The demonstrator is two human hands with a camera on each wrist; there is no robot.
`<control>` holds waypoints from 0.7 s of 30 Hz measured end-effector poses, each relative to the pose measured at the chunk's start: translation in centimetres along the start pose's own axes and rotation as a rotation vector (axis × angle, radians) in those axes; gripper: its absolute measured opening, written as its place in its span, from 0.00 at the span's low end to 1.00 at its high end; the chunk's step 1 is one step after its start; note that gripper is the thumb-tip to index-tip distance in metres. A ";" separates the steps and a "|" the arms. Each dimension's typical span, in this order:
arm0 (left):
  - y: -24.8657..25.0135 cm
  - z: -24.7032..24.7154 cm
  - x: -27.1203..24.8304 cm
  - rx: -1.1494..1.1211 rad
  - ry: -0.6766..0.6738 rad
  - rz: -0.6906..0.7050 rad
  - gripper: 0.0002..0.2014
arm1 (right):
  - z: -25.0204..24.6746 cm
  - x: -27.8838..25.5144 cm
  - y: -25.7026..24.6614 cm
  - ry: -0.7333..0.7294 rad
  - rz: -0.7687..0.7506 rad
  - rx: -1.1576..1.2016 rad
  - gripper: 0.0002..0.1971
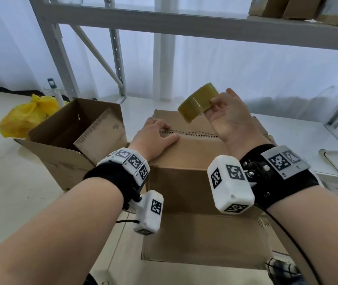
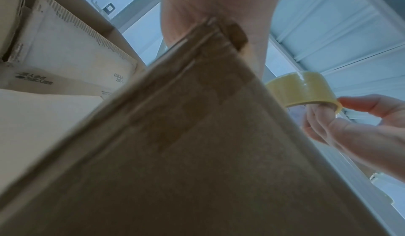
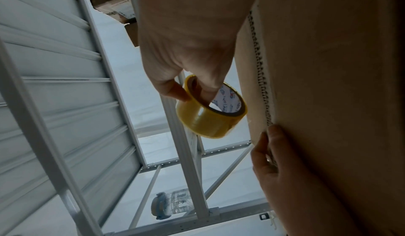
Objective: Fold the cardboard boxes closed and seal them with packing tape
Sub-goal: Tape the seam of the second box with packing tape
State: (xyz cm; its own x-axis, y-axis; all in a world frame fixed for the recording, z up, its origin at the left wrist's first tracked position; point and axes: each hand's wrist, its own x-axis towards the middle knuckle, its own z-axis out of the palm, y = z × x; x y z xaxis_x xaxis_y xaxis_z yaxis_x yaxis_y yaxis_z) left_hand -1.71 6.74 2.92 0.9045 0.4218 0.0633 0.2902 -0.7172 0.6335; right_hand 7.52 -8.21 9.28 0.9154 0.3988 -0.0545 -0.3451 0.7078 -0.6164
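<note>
Cardboard box (image 1: 186, 153) sits before us, flaps folded shut, our left hand (image 1: 155, 133) pressing flat on its seam; lift it early and we judge the flaps spring open. Above the box, our right hand (image 1: 228, 118) pinches the tape roll (image 1: 198, 104), whose free end we cannot see, so starting may fumble.

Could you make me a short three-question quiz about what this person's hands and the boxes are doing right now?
1. True or false: the roll of tape lies flat on the closed box.
2. Which hand presses on the box's top flaps: A, the left hand, or B, the right hand?
3. Fill in: beside the closed box stands a second box whose flaps are ____.

Key
1. False; the right hand holds it in the air above the box.
2. A.
3. Open.
</note>
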 end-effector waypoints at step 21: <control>-0.5 -1.4 -1.0 0.318 -0.208 0.058 0.45 | -1.9 -1.2 0.3 0.137 0.078 -0.840 0.18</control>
State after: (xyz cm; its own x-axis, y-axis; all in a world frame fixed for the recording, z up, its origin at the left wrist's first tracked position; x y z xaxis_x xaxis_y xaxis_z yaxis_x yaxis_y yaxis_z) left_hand -3.19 7.46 3.56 0.9568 0.2777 -0.0863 0.2898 -0.8864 0.3610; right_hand 6.68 -9.58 7.61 0.9311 0.3159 -0.1823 -0.1897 -0.0072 -0.9818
